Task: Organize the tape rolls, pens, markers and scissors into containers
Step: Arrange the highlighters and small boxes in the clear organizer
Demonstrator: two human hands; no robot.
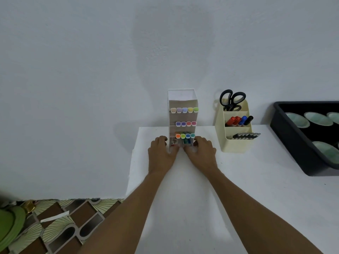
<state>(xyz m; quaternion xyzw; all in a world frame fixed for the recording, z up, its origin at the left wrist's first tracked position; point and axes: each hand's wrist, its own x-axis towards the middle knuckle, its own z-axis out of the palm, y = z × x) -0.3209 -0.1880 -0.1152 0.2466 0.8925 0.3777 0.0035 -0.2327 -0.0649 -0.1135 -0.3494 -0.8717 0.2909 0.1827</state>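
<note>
Two bare forearms reached forward from the bottom edge across the white desk (183, 208). The left hand (161, 153) and right hand (200, 153) met at the foot of a tall white marker holder (182, 99), which stood upright near the desk's far edge, against the wall. The left fingers (162, 139) curled round its left side and the right fingers (202, 141) round its right side, with the thumbs close together at the front, so both hands gripped the base.

To the far right sat a black tray (300, 151), cut by the frame, holding pale green tape rolls (318, 118) that lay flat. Between the tray and the holder, apart from both, stood a cream organiser (236, 144). Its back compartment held black-handled scissors (232, 99), handles up; the middle one held red, blue and black thick markers (238, 120); the front one held dark pens (245, 136). The holder's shelves carried rows of markers (184, 110) with coloured caps facing out. What filled its lowest compartment could not be made out.

The desk's left edge ran just left of the left hand, with patterned floor (60, 222) below it. Bare desk lay in front of the holder and the organiser.
</note>
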